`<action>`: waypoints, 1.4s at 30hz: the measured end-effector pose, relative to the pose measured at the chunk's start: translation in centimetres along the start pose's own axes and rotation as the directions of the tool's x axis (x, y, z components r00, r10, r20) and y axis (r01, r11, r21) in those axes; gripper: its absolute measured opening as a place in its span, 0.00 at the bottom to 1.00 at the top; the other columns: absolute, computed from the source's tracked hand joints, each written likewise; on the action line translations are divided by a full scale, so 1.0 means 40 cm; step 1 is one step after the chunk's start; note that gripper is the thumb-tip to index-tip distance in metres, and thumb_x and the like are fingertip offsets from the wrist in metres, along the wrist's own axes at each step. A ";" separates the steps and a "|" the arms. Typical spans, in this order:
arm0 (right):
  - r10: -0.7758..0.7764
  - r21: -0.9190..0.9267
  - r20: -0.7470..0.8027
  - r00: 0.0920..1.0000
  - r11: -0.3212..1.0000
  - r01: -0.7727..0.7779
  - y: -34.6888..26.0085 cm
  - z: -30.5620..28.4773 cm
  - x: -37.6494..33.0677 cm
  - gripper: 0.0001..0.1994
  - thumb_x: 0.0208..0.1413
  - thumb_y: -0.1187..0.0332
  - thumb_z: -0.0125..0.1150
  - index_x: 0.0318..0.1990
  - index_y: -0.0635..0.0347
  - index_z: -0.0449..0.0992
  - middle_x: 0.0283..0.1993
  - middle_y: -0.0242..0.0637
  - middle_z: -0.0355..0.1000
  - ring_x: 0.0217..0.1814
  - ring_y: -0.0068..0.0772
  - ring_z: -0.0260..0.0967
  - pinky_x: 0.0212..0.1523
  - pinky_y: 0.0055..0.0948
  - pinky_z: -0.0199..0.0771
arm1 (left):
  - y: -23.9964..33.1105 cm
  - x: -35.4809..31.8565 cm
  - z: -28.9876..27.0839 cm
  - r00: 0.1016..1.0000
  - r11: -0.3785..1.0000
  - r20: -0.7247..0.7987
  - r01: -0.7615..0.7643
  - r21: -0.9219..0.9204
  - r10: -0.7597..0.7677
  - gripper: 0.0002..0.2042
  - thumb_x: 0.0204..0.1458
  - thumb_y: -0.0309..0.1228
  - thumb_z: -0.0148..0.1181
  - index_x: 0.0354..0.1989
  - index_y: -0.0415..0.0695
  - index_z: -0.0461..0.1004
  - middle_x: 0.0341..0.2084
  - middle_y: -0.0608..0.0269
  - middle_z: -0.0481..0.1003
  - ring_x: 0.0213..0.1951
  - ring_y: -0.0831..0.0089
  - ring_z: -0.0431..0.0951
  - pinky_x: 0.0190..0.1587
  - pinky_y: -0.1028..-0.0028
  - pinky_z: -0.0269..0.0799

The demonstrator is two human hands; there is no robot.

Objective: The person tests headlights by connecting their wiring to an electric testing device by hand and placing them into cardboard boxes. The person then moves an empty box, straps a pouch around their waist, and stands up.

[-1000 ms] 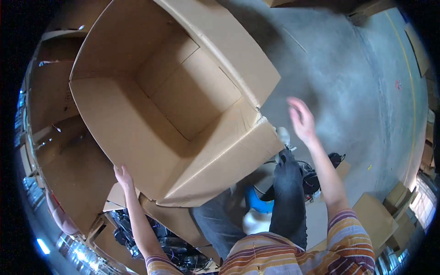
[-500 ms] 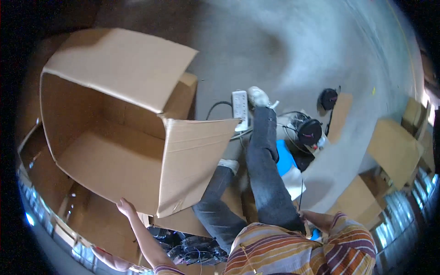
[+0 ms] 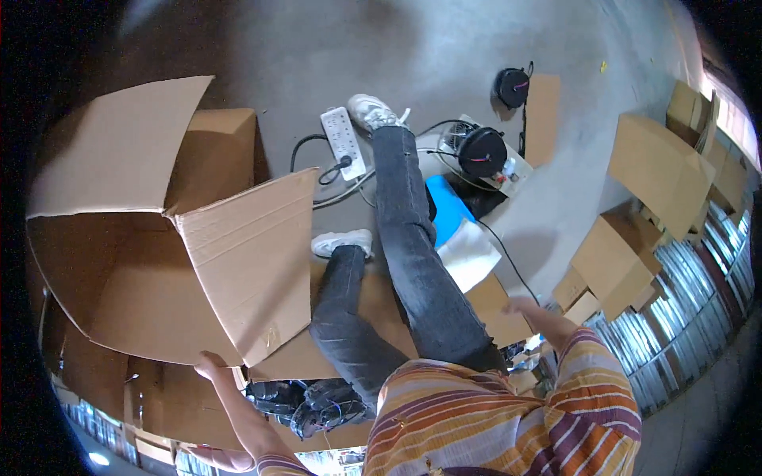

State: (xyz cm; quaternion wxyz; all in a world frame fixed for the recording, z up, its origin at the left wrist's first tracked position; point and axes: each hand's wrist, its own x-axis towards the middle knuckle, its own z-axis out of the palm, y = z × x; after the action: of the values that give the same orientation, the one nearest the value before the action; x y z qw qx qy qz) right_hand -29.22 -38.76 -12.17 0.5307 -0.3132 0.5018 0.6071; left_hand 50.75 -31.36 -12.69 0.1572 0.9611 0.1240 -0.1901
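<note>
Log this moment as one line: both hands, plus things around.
left hand: holding edge of open cardboard box | right hand: blurred, grip unclear, near brown cardboard | nearby: white power strip

Softly lit around the white power strip [image 3: 336, 131]; dim left of it, shadowed inside the large carton [image 3: 246, 258]; glaring far right of it at a bright patch [image 3: 735, 119]; fairly sharp nearby, bent and blackened farthest from it.
</note>
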 end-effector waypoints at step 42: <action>0.414 0.643 -0.250 0.875 0.747 -0.170 -0.208 -0.433 0.500 0.22 0.35 0.55 0.48 0.39 0.58 0.61 0.39 0.44 0.61 0.43 0.40 0.57 0.41 0.34 0.57 | 0.136 0.035 0.045 0.961 0.276 0.261 -0.276 0.921 0.092 0.16 0.32 0.35 0.52 0.31 0.41 0.66 0.22 0.53 0.67 0.30 0.62 0.60 0.29 0.66 0.60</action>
State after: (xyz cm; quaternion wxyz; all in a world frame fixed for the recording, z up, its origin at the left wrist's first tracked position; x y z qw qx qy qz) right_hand -28.70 -49.01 -37.93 0.3919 -0.1541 0.8038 0.4202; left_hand 53.03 -36.76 -13.43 -0.4109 0.8563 -0.1373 -0.2811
